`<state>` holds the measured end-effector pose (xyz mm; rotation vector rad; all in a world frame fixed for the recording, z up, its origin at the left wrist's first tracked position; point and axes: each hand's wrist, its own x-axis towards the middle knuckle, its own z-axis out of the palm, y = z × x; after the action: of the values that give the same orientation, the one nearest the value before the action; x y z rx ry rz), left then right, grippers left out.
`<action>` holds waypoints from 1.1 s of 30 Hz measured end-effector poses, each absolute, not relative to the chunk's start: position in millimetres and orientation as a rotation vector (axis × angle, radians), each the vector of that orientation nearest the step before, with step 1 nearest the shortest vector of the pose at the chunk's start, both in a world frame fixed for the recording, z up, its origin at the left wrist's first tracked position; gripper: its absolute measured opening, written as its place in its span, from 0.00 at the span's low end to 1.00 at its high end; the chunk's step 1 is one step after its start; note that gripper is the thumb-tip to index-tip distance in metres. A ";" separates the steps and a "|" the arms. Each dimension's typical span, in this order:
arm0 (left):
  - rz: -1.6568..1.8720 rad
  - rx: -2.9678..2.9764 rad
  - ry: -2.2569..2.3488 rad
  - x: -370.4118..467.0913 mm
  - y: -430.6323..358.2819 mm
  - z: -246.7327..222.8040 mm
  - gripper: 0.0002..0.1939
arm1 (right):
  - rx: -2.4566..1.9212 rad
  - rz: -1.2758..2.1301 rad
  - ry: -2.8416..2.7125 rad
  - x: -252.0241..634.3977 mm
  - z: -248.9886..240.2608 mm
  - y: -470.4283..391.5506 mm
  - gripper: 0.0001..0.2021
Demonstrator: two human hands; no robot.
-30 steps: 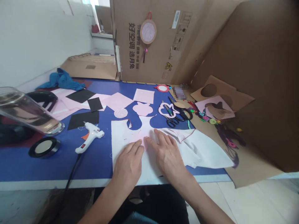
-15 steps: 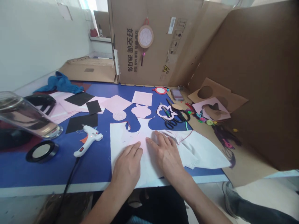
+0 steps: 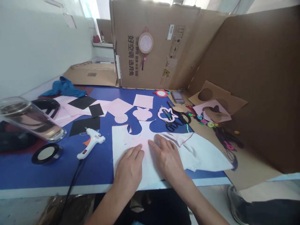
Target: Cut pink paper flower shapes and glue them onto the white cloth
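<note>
White cloth [image 3: 150, 175] with curved cutouts along its far edge lies on the blue table, its right part rumpled. Flat on its left part rests my left hand [image 3: 131, 162], fingers close together and pointing away. My right hand [image 3: 165, 154] presses on the cloth just to the right, its fingers spread a little. Neither hand grips anything that shows. Beyond the cloth are a pink flower-shaped piece [image 3: 142, 114] and a round pale piece [image 3: 121, 118]. A white glue gun [image 3: 91, 143] with a small red light lies left of the cloth.
At the left stand a clear cup [image 3: 35, 120] and a round black-rimmed object [image 3: 47, 153]. Scissors [image 3: 172, 125] and a flower-shaped outline [image 3: 164, 114] lie beyond the cloth. Cardboard walls [image 3: 154, 72] rise behind and at the right. A person's shoe [image 3: 234, 203] shows below right.
The view has shifted slightly, so the table items sit a little lower and further right. Both hands remain in place on the cloth.
</note>
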<state>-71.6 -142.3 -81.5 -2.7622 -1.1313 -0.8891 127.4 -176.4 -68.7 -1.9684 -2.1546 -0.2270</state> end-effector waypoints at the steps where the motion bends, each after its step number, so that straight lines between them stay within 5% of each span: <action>1: -0.889 -2.761 -1.132 -71.6 -142.3 -81.5 0.20 | -1.968 -0.235 -2.151 127.6 -69.5 -176.5 0.30; 33: -0.921 -2.782 -1.147 -72.1 -143.2 -81.6 0.21 | -1.944 -0.245 -2.108 121.6 -77.0 -180.9 0.32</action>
<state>-72.1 -143.2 -81.6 -2.7819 -1.1472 -0.9210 121.6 -180.9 -77.0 -1.9441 -2.1081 -0.2447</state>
